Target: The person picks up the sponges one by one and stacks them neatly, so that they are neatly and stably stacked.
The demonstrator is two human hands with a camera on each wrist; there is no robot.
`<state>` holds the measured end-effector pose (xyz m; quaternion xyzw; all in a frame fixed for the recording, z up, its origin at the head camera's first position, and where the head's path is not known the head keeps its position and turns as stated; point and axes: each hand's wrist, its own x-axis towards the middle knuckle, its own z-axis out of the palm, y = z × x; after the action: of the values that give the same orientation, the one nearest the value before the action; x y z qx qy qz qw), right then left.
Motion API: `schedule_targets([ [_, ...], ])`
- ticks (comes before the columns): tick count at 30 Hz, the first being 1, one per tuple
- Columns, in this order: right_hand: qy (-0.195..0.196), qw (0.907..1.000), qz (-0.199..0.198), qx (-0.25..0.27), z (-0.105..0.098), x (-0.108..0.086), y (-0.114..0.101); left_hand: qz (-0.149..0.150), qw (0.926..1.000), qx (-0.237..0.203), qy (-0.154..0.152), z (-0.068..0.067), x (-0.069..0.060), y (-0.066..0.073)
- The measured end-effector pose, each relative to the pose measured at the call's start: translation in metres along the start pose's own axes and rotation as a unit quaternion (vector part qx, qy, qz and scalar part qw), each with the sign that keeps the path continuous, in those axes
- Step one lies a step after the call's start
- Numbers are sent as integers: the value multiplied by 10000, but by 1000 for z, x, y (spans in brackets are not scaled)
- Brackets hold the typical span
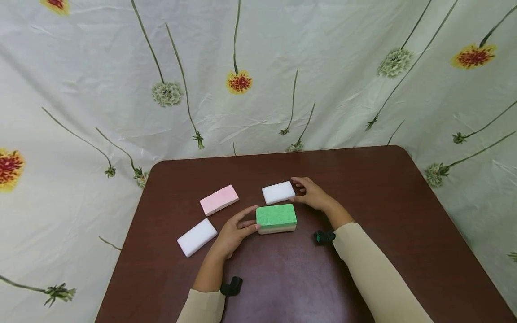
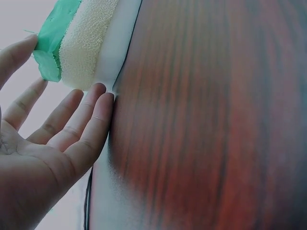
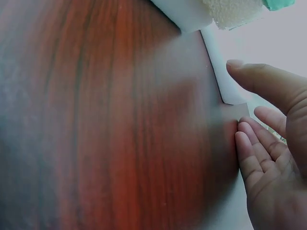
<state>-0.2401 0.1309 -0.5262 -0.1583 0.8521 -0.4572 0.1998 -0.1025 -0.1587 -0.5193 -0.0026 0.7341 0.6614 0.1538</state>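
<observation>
Near the middle of the table lies a green-topped sponge (image 1: 276, 216) with a porous cream layer; the left wrist view shows a white layer (image 2: 117, 43) beneath the cream one (image 2: 86, 45). My left hand (image 1: 235, 232) is at its left end, thumb and fingertips touching or very close to the green part (image 2: 56, 36), fingers fairly straight. Just behind lies a white block (image 1: 278, 193). My right hand (image 1: 313, 194) is at the block's right end, thumb and fingers spread apart around that end. In the right wrist view, the thumb stands off the white block (image 3: 223, 72).
To the left lie a pink block (image 1: 219, 199) and, nearer me, another white block (image 1: 197, 237), close to my left hand. The dark brown table (image 1: 387, 251) ends at a rounded back edge against a flowered cloth (image 1: 258, 103). Both wrists wear a black strap (image 1: 231, 286).
</observation>
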Motion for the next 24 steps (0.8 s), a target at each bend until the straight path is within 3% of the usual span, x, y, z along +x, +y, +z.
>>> schedule_targets([
  [10,-211,9995,-85,-225,-3,4,-5,37,10000,34,-36,0,0,-1],
  [24,-189,9993,-80,-299,-2,3,-5,51,9999,76,58,2,-2,1],
])
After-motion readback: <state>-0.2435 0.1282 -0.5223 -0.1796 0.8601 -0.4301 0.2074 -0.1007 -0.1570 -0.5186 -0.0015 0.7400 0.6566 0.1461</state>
